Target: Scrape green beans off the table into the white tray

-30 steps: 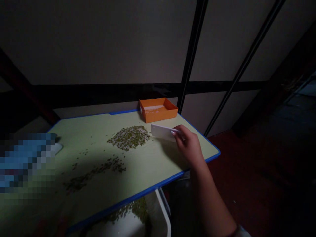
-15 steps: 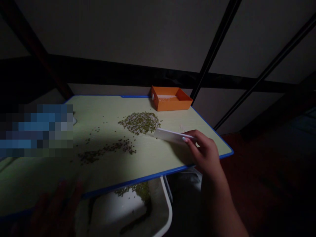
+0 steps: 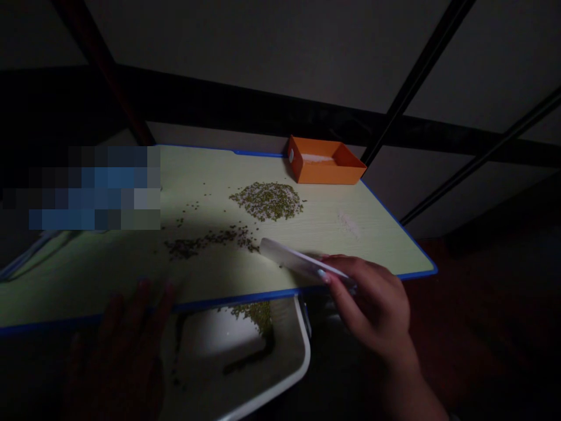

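Observation:
My right hand (image 3: pixel 372 304) grips one end of a flat white scraper (image 3: pixel 293 262), whose blade lies low over the pale green table (image 3: pixel 359 245) near its front edge. Just left of the blade runs a thin streak of green beans (image 3: pixel 205 241). A denser pile of green beans (image 3: pixel 268 200) mixed with white grains sits further back. My left hand (image 3: pixel 123 345), dim in shadow, holds the left side of a white tray (image 3: pixel 289 362) under the table's front edge, fingers up against the blue rim. Some beans lie in the tray.
An orange box (image 3: pixel 326 161) with white grains inside stands at the table's far right corner. A faint white smear (image 3: pixel 348 221) marks the tabletop on the right. A blurred blue area (image 3: pixel 92 193) covers the table's left. Dark bars and a pale wall rise behind.
My right hand has drawn the scraper from beside the bean pile toward the table's front edge. My left hand has come into view at the tray. The view has tilted down.

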A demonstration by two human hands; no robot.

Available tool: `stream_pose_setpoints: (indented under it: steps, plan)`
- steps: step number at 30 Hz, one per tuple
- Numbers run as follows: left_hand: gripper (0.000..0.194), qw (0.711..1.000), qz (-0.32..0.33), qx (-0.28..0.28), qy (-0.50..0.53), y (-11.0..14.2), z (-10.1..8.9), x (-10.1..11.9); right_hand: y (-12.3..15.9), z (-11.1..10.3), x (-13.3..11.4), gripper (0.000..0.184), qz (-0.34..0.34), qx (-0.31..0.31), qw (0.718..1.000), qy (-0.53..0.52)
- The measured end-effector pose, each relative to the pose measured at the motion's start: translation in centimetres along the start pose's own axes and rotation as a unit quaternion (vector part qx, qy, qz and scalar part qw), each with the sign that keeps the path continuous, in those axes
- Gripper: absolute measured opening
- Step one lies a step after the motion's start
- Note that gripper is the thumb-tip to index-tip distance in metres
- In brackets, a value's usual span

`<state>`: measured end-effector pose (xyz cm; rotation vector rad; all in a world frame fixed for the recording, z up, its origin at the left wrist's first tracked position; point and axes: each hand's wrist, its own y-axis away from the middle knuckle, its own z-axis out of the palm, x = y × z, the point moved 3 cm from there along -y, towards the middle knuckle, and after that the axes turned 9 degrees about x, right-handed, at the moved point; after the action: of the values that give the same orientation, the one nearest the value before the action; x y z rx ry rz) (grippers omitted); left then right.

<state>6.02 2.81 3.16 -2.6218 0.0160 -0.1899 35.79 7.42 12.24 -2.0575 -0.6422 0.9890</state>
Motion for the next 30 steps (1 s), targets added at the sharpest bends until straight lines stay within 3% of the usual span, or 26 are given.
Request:
stream_pose_setpoints:
  steps: [10, 16, 26, 30]
  plan:
    - [0.077, 1.000, -0.018, -0.018, 0.007, -0.1, 0.4, -0.2, 0.8, 1.6, -2.6, 0.023, -0.033, -0.065, 0.997, -0.016]
    - [0.076, 1.000, -0.009, -0.020, 0.017, -0.2, 0.4, -0.4, 0.7, 1.9, -3.3, 0.021, -0.037, -0.050, 0.996, -0.068]
    - [0.073, 1.000, -0.025, 0.003, 0.012, -0.3, -0.2, 0.4, 0.2, 0.7, -0.1, 0.022, 0.019, 0.039, 0.999, 0.021]
    - [0.075, 0.999, -0.034, -0.022, 0.008, -0.2, -0.2, 0.4, 0.3, 0.8, 0.6, 0.016, 0.052, 0.055, 0.997, 0.023]
